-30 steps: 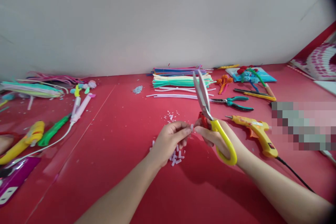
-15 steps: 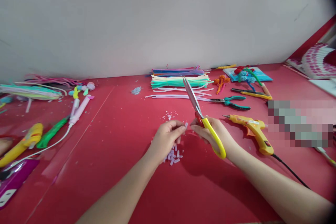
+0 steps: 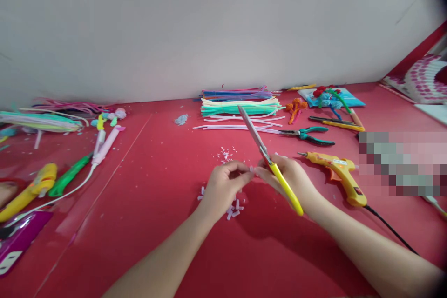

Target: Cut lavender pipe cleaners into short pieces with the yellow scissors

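My left hand pinches a tiny lilac piece, which looks like a snip of pipe cleaner. The fingertips of my right hand meet it from the other side. Yellow-handled scissors stay hooked in my right hand, blades pointing up and away, seemingly closed. Under and beside my left hand lie cut lilac pieces, partly hidden by it. Just beyond are fine pale scraps. Farther back, lilac pipe cleaners lie by teal-handled pliers.
Bundles of pipe cleaners lie near the wall. A yellow glue gun with a black cord is right of my hand. On the left are a pink glue gun, a green-handled tool and a purple power strip. Another person's hand shows at the left edge.
My hands have come together, so the fingertips now meet at the small lilac piece. The scissors have tilted a little further left at the tip.
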`<action>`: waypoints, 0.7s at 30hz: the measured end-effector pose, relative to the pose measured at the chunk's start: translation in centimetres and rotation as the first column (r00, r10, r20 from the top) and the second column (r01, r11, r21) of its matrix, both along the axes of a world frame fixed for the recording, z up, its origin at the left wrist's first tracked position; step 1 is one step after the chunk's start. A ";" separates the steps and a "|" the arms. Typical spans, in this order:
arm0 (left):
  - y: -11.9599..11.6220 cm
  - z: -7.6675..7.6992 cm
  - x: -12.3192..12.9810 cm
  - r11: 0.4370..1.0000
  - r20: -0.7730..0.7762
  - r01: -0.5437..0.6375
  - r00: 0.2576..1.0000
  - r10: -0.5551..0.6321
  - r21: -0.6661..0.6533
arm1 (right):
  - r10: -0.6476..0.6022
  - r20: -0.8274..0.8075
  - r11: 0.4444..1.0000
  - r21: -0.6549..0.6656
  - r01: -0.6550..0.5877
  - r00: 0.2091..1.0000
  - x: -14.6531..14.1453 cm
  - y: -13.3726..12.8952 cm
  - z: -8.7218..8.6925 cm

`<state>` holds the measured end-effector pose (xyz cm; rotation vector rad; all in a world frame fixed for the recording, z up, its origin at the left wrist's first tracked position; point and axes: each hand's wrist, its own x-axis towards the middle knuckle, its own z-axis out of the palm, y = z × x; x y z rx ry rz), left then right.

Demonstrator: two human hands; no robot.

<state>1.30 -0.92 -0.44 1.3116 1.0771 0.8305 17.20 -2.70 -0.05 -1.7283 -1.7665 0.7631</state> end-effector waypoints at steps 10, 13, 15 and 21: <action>1.5 -0.2 -1.2 0.959 0.370 -0.269 0.885 0.283 -0.092 | 0.003 0.536 0.995 0.086 -0.058 0.844 0.3 -0.5 -0.7; 1.5 -0.1 -1.3 0.952 0.406 -0.295 0.863 0.301 -0.079 | 0.016 0.574 0.995 0.071 -0.070 0.818 0.1 -0.6 -1.0; 1.5 -0.1 -1.4 0.946 0.407 -0.311 0.856 0.319 -0.088 | 0.021 0.588 0.995 0.065 -0.073 0.808 0.0 -0.6 -1.2; 1.3 0.0 -1.5 0.943 0.356 -0.328 0.876 0.326 -0.057 | 0.031 0.598 0.996 0.050 -0.076 0.801 0.2 -0.5 -1.1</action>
